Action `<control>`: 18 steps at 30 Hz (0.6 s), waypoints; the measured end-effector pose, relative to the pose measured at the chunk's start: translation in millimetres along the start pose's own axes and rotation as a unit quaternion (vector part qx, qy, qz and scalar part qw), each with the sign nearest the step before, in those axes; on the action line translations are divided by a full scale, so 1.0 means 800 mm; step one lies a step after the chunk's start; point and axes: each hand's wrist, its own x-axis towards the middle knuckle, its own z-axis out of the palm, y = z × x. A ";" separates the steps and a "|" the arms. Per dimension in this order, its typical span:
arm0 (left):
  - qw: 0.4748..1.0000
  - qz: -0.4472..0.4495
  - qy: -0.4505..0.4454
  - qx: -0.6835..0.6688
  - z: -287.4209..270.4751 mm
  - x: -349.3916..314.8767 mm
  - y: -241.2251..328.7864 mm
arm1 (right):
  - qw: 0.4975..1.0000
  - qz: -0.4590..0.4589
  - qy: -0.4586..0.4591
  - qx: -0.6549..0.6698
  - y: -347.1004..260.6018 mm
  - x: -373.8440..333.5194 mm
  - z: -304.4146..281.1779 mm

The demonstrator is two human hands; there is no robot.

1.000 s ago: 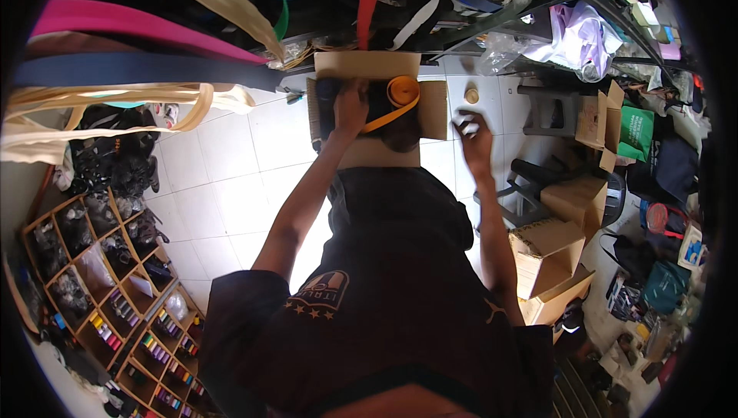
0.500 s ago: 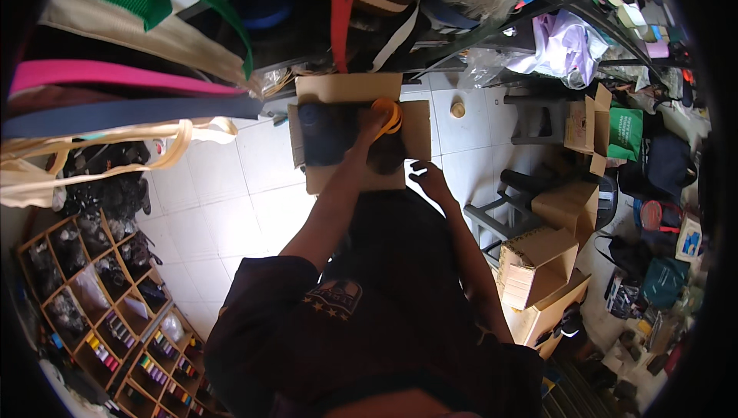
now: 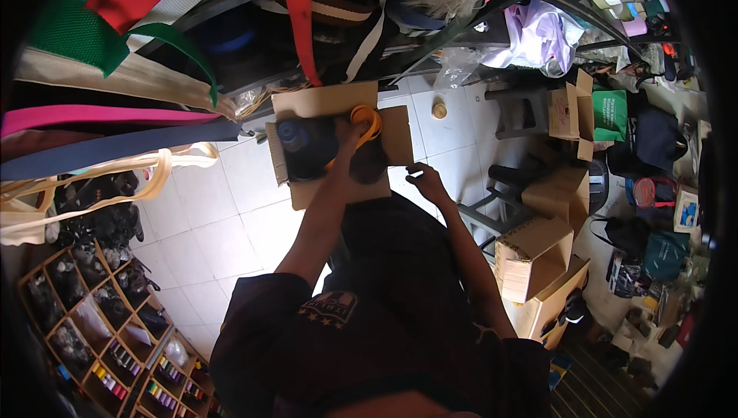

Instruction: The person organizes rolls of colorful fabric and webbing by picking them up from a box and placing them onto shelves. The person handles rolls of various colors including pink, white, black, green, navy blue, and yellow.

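An open cardboard box (image 3: 310,194) stands in front of me with its flaps spread. My left hand (image 3: 350,135) reaches over it, closed on a coiled roll of orange strap (image 3: 372,123). A short orange piece shows on the other side of that hand. Inside the box lie dark blue rolls (image 3: 294,135) at the left and a dark round roll (image 3: 369,166) at the near right. My right hand (image 3: 427,183) hovers by the box's right side, fingers loosely bent and apart, holding nothing.
Red, green, pink and cream straps (image 3: 108,122) hang at the upper left. A wooden pigeonhole shelf (image 3: 96,312) holds thread spools and bags. Grey stools (image 3: 516,114) and cardboard boxes (image 3: 530,253) stand at the right. A small tan roll (image 3: 439,110) sits on the tiled floor (image 3: 231,187).
The view has shifted, so the box sits lower and further left. My left hand stays on the orange roll, and a second orange piece now shows beside it. My right hand stays near the box.
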 end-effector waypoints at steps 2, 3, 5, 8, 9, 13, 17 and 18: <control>0.998 0.025 -0.042 -0.025 -0.010 -0.009 0.019 | 1.000 -0.016 0.016 0.000 -0.018 0.014 -0.001; 0.997 0.051 -0.060 -0.012 -0.019 -0.012 0.025 | 0.999 -0.028 0.031 0.000 -0.031 0.024 -0.001; 0.994 0.078 -0.072 0.005 -0.038 -0.021 0.045 | 0.994 -0.092 0.063 -0.003 -0.054 0.045 -0.003; 0.961 0.207 -0.079 0.165 -0.058 -0.056 0.101 | 0.983 -0.151 0.103 0.023 -0.110 0.065 -0.002; 0.951 0.226 -0.101 0.186 -0.065 -0.067 0.118 | 0.965 -0.219 0.141 0.024 -0.135 0.072 -0.002; 0.904 0.321 -0.161 0.231 -0.095 -0.094 0.167 | 0.941 -0.324 0.043 0.082 -0.194 0.089 0.000; 0.906 0.311 -0.188 0.218 -0.121 -0.107 0.198 | 0.945 -0.315 -0.015 0.085 -0.193 0.105 0.005; 0.906 0.301 -0.204 0.214 -0.127 -0.110 0.207 | 0.945 -0.310 -0.034 0.101 -0.198 0.105 0.003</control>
